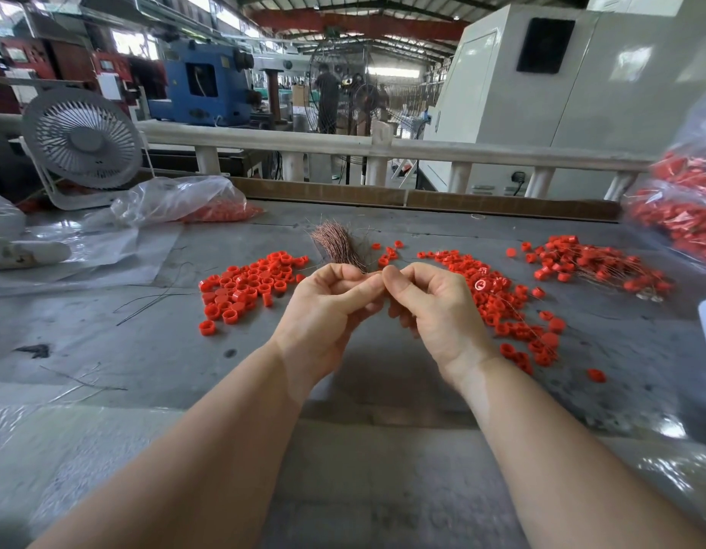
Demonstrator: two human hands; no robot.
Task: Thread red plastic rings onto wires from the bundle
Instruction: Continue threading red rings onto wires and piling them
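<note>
A: Hands?

B: Both up over the bench (153, 350), mid-frame, fingertips meeting. Left hand (327, 307) has its fingers curled, pinching the base of the wire bundle (341, 247); the bundle fans up & away from the knuckles. Right hand (430, 303) is curled too, thumb & forefinger pinching sth tiny right where it meets the left. Prob. a single wire, can't tell for sure, too thin.

A: Rings?

B: Loose red rings (244, 287) in a heap just left of the left hand. Another heap, right pile (497, 299), runs from beside the right hand down twd the near-right edge; thin wires lie through it. Farther right, a third lot, threaded rings (592, 263), w/ wires sticking out.

A: Anything else on the bench?

B: A few stray wires (153, 301) lying flat, left of the loose heap. Clear plastic sheet (86, 251) beyond that. Back left, a plastic bag (177, 202) w/ more red rings inside. Far right edge, a big bag (683, 208) full of red parts.

A: Behind?

B: A grey fan (84, 138) at the back-left corner, a white rail (343, 146) along the far edge, then workshop machines, blurry.
</note>
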